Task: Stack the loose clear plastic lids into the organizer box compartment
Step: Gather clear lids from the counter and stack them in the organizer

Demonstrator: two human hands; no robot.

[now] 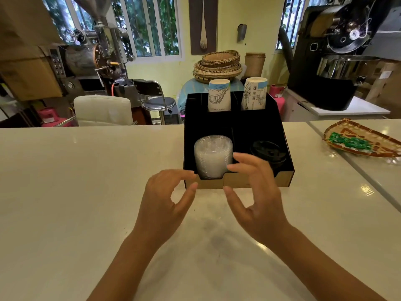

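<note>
A stack of clear plastic lids stands in the front left compartment of the black organizer box on the white counter. My left hand hovers just in front of the box's front left corner, fingers curled apart and holding nothing. My right hand is in front of the box's front wall, fingers spread, its fingertips close to the right side of the lid stack but holding nothing.
Black lids fill the front right compartment. Two stacks of paper cups stand in the rear compartments. A woven tray with green packets lies at the right. Chairs and coffee machines stand beyond the counter.
</note>
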